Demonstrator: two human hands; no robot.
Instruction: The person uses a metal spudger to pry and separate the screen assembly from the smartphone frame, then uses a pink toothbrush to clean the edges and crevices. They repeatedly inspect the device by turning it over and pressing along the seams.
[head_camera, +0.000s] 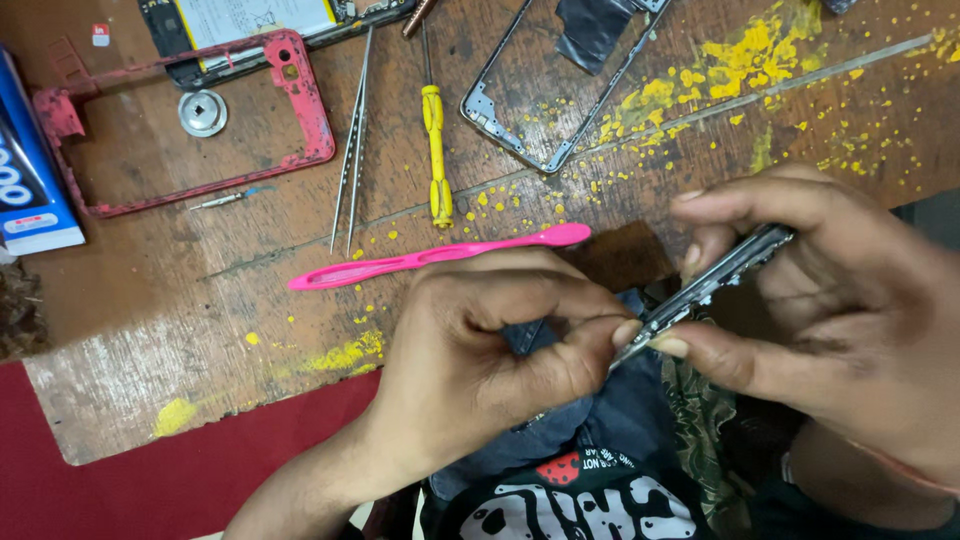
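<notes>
Phone frame (715, 280) — a thin, dark metal strip seen edge-on — sits between both hands just off the near edge of the table (150, 370), above the person's lap. The right hand (830, 320) carries it, thumb under the lower end and forefinger curled over the upper edge, a narrow grip closed on its long sides. The left hand (480, 350) pinches at the lower tip, finger and thumb tight together; whether they hold a small tool or only the frame's corner I cannot tell.

It looks light and stiff, yet thin enough to bend or twist if squeezed mid-span, and the bare metal is likely slick. Holding it by the long edges near the ends, as now, seems the safest place.

On the scarred wooden table, spattered with yellow paint, lie a pink plastic pry tool (440, 257), a yellow screwdriver (435, 150), steel tweezers (353, 140), a red phone frame (300, 100) and a silver frame (550, 90) — all well apart from the hands.
</notes>
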